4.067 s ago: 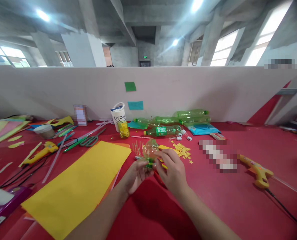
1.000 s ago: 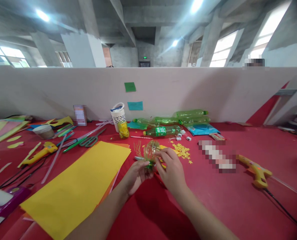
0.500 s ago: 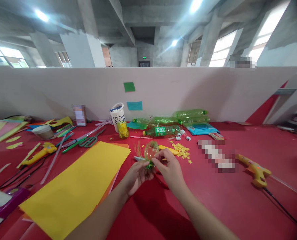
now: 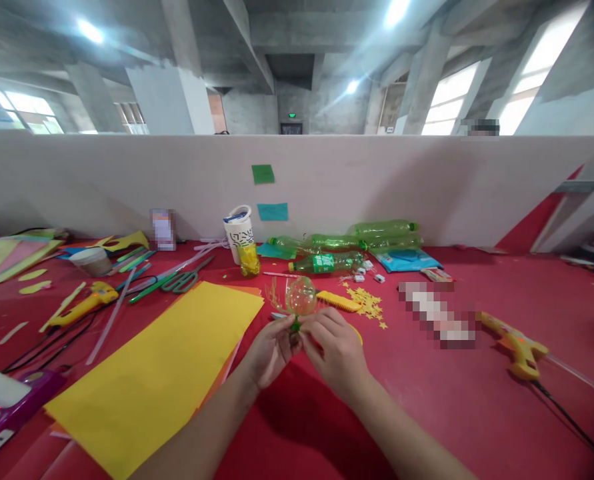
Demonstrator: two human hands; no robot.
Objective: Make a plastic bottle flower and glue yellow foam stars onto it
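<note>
My left hand (image 4: 271, 352) and my right hand (image 4: 335, 343) meet in front of me above the red table. Between them is a clear green cut-off bottle top (image 4: 301, 297), its rounded part pointing away and its narrow green neck toward me. My left fingers are closed around the neck from the left. On the right, my other fingers pinch at the same neck, and their tips are partly hidden. Just beyond the hands lie a yellow ridged tool (image 4: 339, 301) and a pile of small yellow stars (image 4: 368, 307).
Yellow paper sheets (image 4: 157, 373) lie at left, near scissors (image 4: 181, 281) and a yellow glue gun (image 4: 84, 305). Another glue gun (image 4: 517, 347) is at right. Several green bottles (image 4: 327, 263) and a white cup (image 4: 237, 233) stand or lie along the partition (image 4: 177, 173).
The bottle top has turned so its rounded part stands out more clearly above my fingers. My right hand has shifted slightly lower, with its fingers closer around the neck.
</note>
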